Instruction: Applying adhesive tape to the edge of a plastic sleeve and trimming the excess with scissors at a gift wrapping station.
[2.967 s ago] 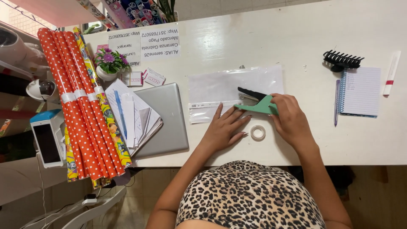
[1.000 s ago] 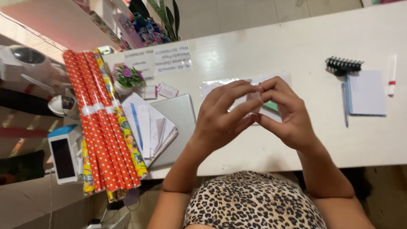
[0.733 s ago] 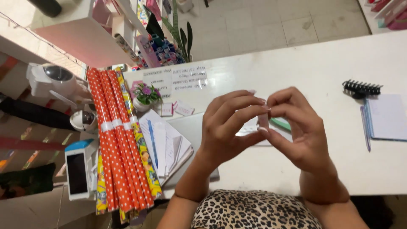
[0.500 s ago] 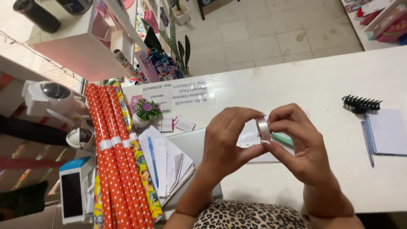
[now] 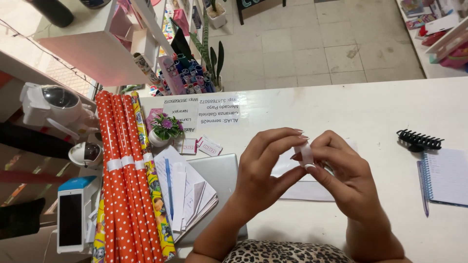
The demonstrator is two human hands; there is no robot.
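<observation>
White table (image 5: 370, 112) lies open around both hands pinching tape roll (image 5: 307, 155).

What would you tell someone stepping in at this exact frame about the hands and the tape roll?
Left hand: raised over the white table, fingertips pinching the small tape roll.
Right hand: raised too, fingers on the same roll from the other side.
Clear plastic sleeve lies flat beneath the hands.
Black hair claw and spiral notebook lie to the right; red dotted wrapping paper rolls to the left.
Done: roll is off the table. No pulled strip of tape visible.
</observation>
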